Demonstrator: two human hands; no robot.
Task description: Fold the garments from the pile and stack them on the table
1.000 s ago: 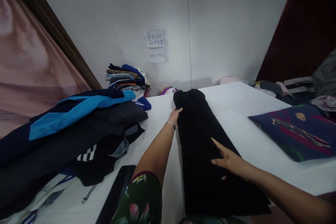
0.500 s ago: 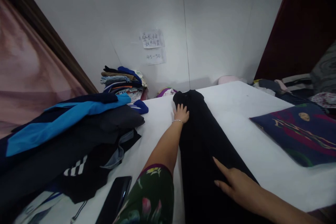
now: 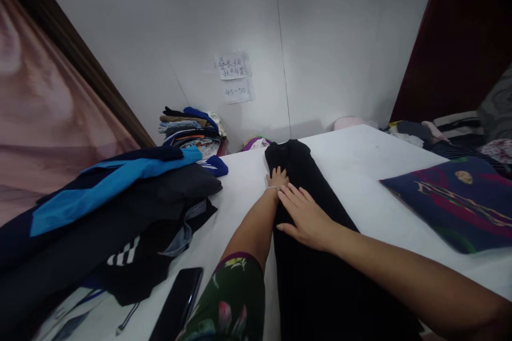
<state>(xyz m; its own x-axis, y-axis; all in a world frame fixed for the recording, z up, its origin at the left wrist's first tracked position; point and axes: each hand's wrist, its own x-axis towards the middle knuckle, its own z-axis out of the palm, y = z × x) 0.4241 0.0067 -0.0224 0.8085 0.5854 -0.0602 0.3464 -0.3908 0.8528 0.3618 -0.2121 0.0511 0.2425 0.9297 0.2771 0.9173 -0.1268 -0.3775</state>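
Observation:
A long black garment [image 3: 320, 181], narrowed into a strip, lies lengthwise on the white table [image 3: 352, 149], its far end near the back edge. My left hand [image 3: 278, 177] rests flat on its left side near that far end, fingers spread, a thin bracelet at the wrist. Just nearer to me, my right hand [image 3: 306, 216] lies over the cloth with fingers outstretched and thumb apart, its fingertips by the left wrist. Neither hand grips the fabric. The garment's near end runs out of view at the bottom.
Left, a heap of dark clothes [image 3: 152, 197] has a bright blue piece [image 3: 100, 189] on top. A black phone [image 3: 178, 301] lies in front. Folded clothes [image 3: 190, 128] are stacked at the back. A folded navy patterned garment [image 3: 448, 197] lies right. Paper notes [image 3: 236, 77] hang on the wall.
My right hand has moved forward and left along the black garment, from its near right part to beside my left wrist. My left hand has stayed almost in place.

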